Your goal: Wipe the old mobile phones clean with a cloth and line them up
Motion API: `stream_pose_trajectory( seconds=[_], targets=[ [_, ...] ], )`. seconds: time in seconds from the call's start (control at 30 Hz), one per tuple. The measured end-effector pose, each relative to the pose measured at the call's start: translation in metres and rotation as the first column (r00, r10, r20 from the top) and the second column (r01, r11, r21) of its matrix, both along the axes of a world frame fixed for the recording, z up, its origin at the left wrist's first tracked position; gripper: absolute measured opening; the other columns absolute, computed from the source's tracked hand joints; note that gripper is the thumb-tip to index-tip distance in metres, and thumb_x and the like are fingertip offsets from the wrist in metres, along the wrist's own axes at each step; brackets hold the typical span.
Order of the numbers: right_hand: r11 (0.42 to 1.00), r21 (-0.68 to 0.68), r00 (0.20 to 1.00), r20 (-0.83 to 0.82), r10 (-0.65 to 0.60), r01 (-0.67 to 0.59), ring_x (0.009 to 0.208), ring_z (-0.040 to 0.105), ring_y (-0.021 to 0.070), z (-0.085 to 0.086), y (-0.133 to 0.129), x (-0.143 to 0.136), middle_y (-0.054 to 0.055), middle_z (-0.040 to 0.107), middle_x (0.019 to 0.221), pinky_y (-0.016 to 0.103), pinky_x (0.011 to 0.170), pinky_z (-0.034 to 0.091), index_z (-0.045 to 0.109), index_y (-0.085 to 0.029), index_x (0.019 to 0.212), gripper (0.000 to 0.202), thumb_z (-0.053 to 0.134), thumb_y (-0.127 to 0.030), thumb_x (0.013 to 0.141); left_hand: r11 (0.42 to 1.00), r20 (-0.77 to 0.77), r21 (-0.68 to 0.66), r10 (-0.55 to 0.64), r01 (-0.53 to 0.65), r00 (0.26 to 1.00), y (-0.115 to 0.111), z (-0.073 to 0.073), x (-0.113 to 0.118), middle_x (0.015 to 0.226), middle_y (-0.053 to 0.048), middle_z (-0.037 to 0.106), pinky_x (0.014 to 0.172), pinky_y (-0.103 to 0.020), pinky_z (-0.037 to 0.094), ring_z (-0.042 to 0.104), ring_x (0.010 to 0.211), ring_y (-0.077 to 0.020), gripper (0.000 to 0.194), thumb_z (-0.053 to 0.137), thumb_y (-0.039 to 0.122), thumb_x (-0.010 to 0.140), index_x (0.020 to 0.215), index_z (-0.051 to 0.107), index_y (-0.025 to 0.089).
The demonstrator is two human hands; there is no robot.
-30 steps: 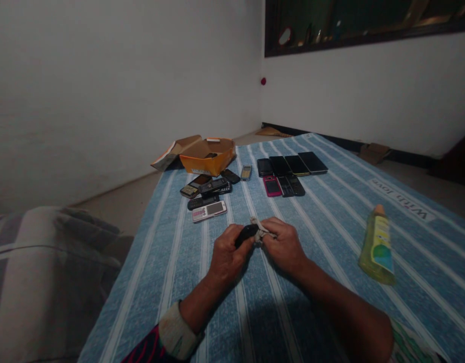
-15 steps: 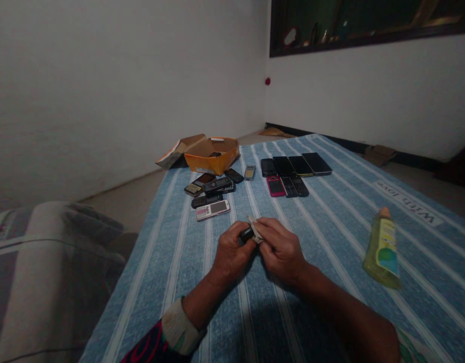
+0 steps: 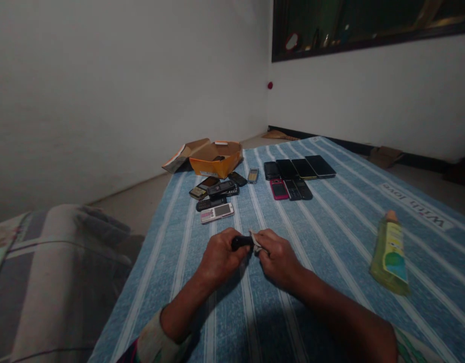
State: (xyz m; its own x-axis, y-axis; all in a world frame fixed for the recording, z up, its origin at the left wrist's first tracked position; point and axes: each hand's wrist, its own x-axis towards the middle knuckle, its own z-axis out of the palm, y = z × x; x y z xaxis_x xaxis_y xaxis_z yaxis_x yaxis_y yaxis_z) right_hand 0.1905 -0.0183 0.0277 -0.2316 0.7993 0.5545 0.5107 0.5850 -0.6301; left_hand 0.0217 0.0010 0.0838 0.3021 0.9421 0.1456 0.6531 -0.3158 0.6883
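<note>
– Bearing surface, from where you stand?
– Flat top under a blue cloth (image 3: 330, 242), white-striped, "With love" lettered along the right
– Load, left side?
– Open orange box (image 3: 211, 168) at the far end; nearer, a cluster of phones (image 3: 220, 188), some overlapping, a white-and-pink phone (image 3: 217, 213) nearest
– Right of that?
– Small silver phone (image 3: 253, 175) alone; then four dark phones (image 3: 304, 169) abreast, a pink phone (image 3: 279, 189) and two black phones (image 3: 293, 190) in front; yellow-green bottle (image 3: 390, 258) nearer, well apart

Dim, greyish light overall, a soft-edged shadow (image 3: 272, 325) darkening the near striped cloth (image 3: 330, 242), fine detail smeared
</note>
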Motion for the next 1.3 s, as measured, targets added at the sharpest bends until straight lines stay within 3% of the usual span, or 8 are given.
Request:
stream_pose_trajectory(
  seconds=[0.23,0.4,0.57,0.8,1.0,1.2,1.3],
  targets=[
    [0.990,0.139,1.000,0.025,0.009,-0.012,0.095,0.060,0.0200,0.014,-0.007,-0.007,0.011,0.062,0.100,0.031,0.083,0.054,0.059,-0.014,0.116,0.045,0.040,-0.002,0.077,1.000,0.263,-0.001,-0.001,0.001,0.965,0.001,-0.012,0.010,0.065,0.001,0.060,0.065,-0.027,0.044,0.057,0.066,-0.0155,0.007,0.060,0.019,0.069,0.064,0.065,0.018],
    [0.995,0.087,0.982,0.173,-0.070,0.055,0.094,0.061,0.0206,0.009,-0.001,0.004,0.012,0.062,0.103,0.031,0.082,0.054,0.058,-0.013,0.119,0.045,0.041,-0.002,0.078,0.994,0.415,-0.108,0.050,-0.006,0.908,0.006,-0.025,0.011,0.071,-0.001,0.066,0.067,-0.030,0.046,0.059,0.069,-0.0177,0.013,0.069,0.027,0.065,0.072,0.069,0.016],
    [0.983,-0.034,0.950,0.265,-0.166,0.181,0.084,0.062,0.0194,-0.001,0.009,0.020,0.009,0.063,0.094,0.030,0.079,0.053,0.065,-0.015,0.106,0.040,0.045,-0.001,0.074,0.991,0.392,-0.125,0.098,-0.053,0.915,0.008,-0.028,0.007,0.065,0.000,0.062,0.061,-0.029,0.043,0.056,0.062,-0.0156,0.015,0.071,0.028,0.064,0.072,0.069,0.016],
    [0.993,0.099,0.971,0.224,-0.085,0.064,0.094,0.061,0.0219,0.012,-0.003,0.001,0.014,0.063,0.106,0.032,0.082,0.053,0.058,-0.007,0.122,0.045,0.040,-0.004,0.081,0.995,0.421,-0.099,0.071,-0.032,0.904,0.006,-0.026,0.011,0.071,-0.001,0.068,0.069,-0.031,0.048,0.061,0.070,-0.0183,0.014,0.070,0.027,0.064,0.072,0.070,0.016],
    [0.972,-0.046,0.918,0.341,-0.203,0.231,0.081,0.063,0.0203,0.004,0.005,0.015,0.010,0.065,0.097,0.030,0.075,0.053,0.064,-0.012,0.113,0.041,0.046,-0.003,0.077,0.993,0.384,-0.098,0.093,-0.060,0.919,0.007,-0.026,0.009,0.067,-0.001,0.066,0.062,-0.030,0.046,0.060,0.064,-0.0171,0.013,0.070,0.027,0.064,0.072,0.070,0.016],
    [0.993,0.065,0.948,0.296,-0.114,0.099,0.092,0.061,0.0215,0.012,-0.004,0.002,0.014,0.063,0.105,0.031,0.080,0.052,0.057,-0.007,0.122,0.044,0.042,-0.004,0.082,0.997,0.412,-0.075,0.065,-0.037,0.909,0.007,-0.026,0.010,0.072,-0.002,0.068,0.069,-0.032,0.049,0.063,0.071,-0.0189,0.013,0.070,0.026,0.063,0.073,0.070,0.018],
    [0.990,0.037,0.932,0.336,-0.138,0.134,0.089,0.061,0.0202,0.013,-0.003,0.004,0.012,0.063,0.103,0.030,0.079,0.052,0.058,-0.009,0.121,0.043,0.043,-0.003,0.081,0.996,0.409,-0.087,0.069,-0.036,0.910,0.007,-0.027,0.008,0.072,-0.002,0.068,0.069,-0.032,0.049,0.062,0.069,-0.0183,0.014,0.071,0.028,0.064,0.073,0.070,0.018]
  ],
)
